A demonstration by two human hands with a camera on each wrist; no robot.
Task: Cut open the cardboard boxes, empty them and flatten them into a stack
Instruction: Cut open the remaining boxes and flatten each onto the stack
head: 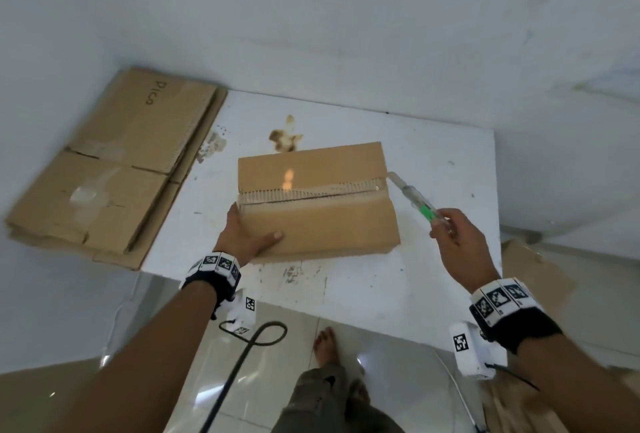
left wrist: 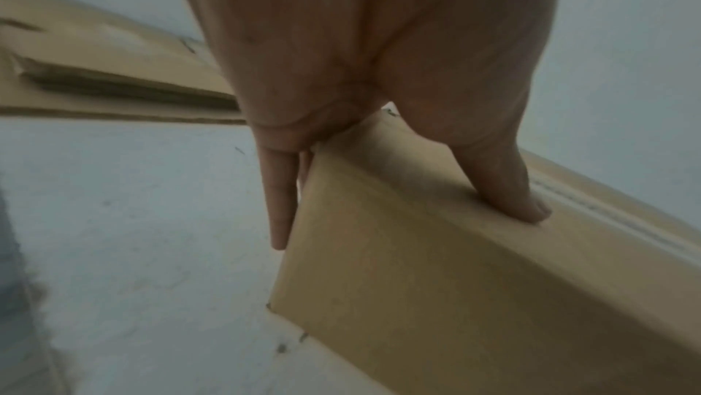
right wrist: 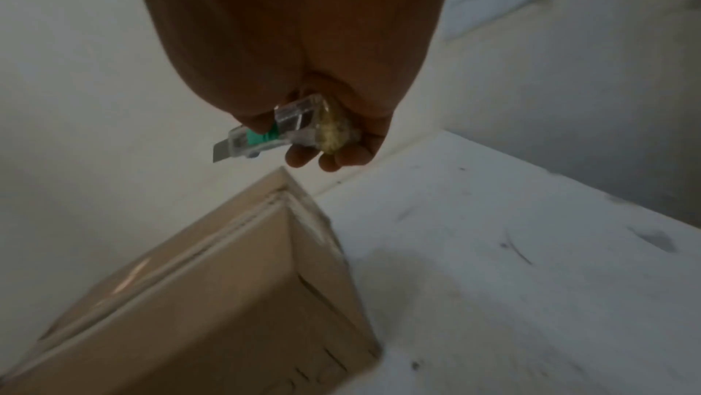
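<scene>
Our right hand [head: 455, 242] has its fingers curled around a clear plastic utility knife [head: 414, 198] with a green slider. The blade is extended and points toward the right end of the seam on a closed cardboard box [head: 318, 204]; whether the blade tip touches the box we cannot tell. Our left hand [head: 246, 236] clasps the box's near left corner, with the thumb lying flat across the top and the straight fingers pressed against the left side. The box sits near the middle of a scuffed white table [head: 433, 155], with a taped seam running along the length of its top. To the left of the box, well apart from it, flattened cardboard [head: 114, 162] lies in a stack that hangs over the table's left edge. Below the table edge we see a glossy tiled floor [head: 294, 356], a bare foot [head: 327, 346] and a dark cable [head: 249, 346].
</scene>
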